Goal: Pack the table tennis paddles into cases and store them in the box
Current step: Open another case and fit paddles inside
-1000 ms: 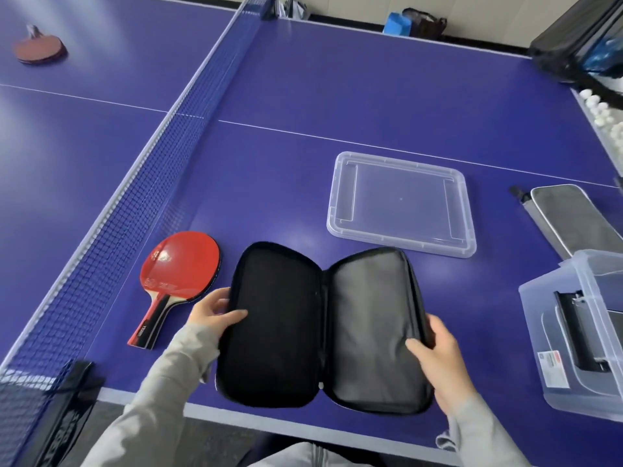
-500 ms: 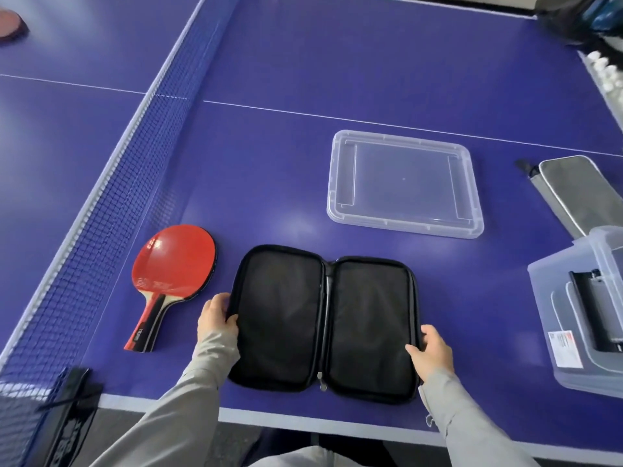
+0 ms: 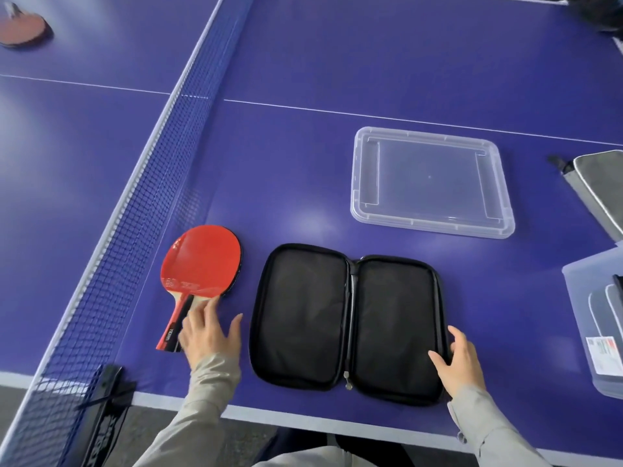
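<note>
A black zip case (image 3: 347, 318) lies spread flat and unzipped near the table's front edge, nothing inside it. Left of it lies a red paddle (image 3: 200, 261) with a red and black handle pointing toward me. My left hand (image 3: 209, 332) lies over that handle with fingers spread and straight, fingertips touching it. My right hand (image 3: 458, 358) rests on the case's right edge, fingers relaxed. A clear plastic box (image 3: 603, 362) stands at the right edge with cases inside. Its clear lid (image 3: 431, 224) lies behind the black case.
The blue net (image 3: 141, 203) runs diagonally along the left, with its black clamp (image 3: 104, 416) at the table's front edge. A second paddle (image 3: 23, 28) lies far left beyond the net. A grey closed case (image 3: 596, 187) lies at the right, behind the box.
The case was laid down flat on the table. My left hand left the case's left edge and moved left onto the paddle's handle. My right hand stayed at the case's right edge.
</note>
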{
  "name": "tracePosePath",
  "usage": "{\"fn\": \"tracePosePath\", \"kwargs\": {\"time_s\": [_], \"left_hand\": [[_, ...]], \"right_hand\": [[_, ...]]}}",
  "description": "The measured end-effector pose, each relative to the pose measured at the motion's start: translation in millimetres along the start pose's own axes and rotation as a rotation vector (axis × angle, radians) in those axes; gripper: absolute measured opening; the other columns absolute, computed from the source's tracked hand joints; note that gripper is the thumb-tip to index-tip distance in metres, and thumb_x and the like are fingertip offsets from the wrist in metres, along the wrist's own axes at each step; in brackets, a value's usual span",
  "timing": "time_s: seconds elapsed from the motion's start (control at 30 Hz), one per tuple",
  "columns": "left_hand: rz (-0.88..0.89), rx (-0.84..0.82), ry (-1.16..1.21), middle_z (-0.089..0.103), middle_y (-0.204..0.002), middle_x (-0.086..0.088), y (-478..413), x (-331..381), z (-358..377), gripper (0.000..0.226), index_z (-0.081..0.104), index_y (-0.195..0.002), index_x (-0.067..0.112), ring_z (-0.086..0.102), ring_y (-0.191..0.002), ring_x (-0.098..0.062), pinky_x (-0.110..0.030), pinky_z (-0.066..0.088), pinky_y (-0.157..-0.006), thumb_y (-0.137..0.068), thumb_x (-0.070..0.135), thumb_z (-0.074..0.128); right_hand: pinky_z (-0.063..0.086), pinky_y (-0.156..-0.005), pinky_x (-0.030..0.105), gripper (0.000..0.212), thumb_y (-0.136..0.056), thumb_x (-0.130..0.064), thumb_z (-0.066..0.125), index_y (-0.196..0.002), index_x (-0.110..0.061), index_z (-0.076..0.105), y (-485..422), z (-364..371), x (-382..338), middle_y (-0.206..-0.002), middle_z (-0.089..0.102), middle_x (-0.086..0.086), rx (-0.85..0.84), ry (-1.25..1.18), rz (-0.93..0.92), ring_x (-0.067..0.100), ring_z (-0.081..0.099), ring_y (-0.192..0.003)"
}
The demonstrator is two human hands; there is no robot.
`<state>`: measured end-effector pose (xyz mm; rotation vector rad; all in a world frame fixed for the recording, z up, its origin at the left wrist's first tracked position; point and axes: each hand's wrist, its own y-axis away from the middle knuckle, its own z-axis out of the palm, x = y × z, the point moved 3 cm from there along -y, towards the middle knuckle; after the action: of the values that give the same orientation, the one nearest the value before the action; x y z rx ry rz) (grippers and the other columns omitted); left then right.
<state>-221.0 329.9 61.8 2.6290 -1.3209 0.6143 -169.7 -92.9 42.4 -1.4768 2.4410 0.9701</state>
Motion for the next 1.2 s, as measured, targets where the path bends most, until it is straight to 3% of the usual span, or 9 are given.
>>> {"fn": "tracePosePath", "kwargs": {"time_s": [0.1,0.23,0.37,0.53,1.03,1.2], "left_hand": [[-0.208,0.100,-0.013,0.049,-0.126,-0.022,-13.1,-38.2,-19.5,0.070,0.051,-0.126,0.005,0.044,-0.114,-0.042,-0.056,0.035,-0.090,-0.067,0.028,0.083],[-0.400,-0.132,-0.002,0.049,-0.126,-0.020,-37.1,-75.2,-23.2,0.076,0.047,-0.127,0.008,0.043,-0.118,-0.041,-0.056,0.035,-0.097,-0.067,0.039,0.081],[-0.335,-0.283,0.028,0.057,-0.106,-0.018,-48.7,-81.0,-12.3,0.055,0.057,-0.109,0.005,0.051,-0.106,-0.041,-0.051,0.044,-0.090,-0.070,0.038,0.079],[-0.380,-0.246,0.009,0.056,-0.098,-0.017,-51.8,-83.5,-6.1,0.037,0.059,-0.095,0.006,0.053,-0.099,-0.041,-0.050,0.045,-0.080,-0.075,0.035,0.074],[-0.348,-0.112,0.057,0.059,-0.088,-0.021,-36.8,-64.6,-16.2,0.031,0.061,-0.084,-0.001,0.054,-0.091,-0.042,-0.051,0.044,-0.080,-0.076,0.026,0.074],[-0.335,-0.080,0.106,0.058,-0.086,-0.019,-11.1,-25.4,-23.5,0.030,0.059,-0.082,-0.001,0.054,-0.087,-0.041,-0.050,0.044,-0.076,-0.076,0.024,0.075]], "right_hand": [[0.044,-0.089,0.040,0.065,-0.085,-0.012,0.067,-0.142,-0.011,0.035,5.8,0.3,2.3,-0.128,0.047,0.017,0.001,-0.020,-0.006,0.032,0.050,-0.118],[0.044,-0.087,0.040,0.065,-0.084,-0.011,0.067,-0.141,-0.011,0.036,10.3,0.2,4.6,-0.125,0.048,0.018,0.013,-0.020,0.017,0.033,0.052,-0.112],[0.044,-0.087,0.039,0.066,-0.083,-0.008,0.068,-0.141,-0.010,0.037,10.7,-1.0,4.0,-0.119,0.049,0.018,0.012,0.000,0.021,0.034,0.054,-0.106],[0.043,-0.086,0.036,0.066,-0.085,-0.010,0.065,-0.143,-0.014,0.033,13.5,1.5,2.5,-0.127,0.046,0.015,-0.018,0.081,0.018,0.031,0.052,-0.115],[0.047,-0.090,0.040,0.072,-0.087,-0.014,0.063,-0.147,-0.021,0.023,15.6,1.6,3.0,-0.133,0.042,0.010,-0.072,0.122,0.007,0.029,0.052,-0.118],[0.046,-0.073,0.031,0.076,-0.090,-0.020,0.061,-0.149,-0.034,0.015,14.5,-3.2,6.3,-0.109,0.041,0.000,-0.126,0.162,-0.074,0.023,0.055,-0.093]]}}
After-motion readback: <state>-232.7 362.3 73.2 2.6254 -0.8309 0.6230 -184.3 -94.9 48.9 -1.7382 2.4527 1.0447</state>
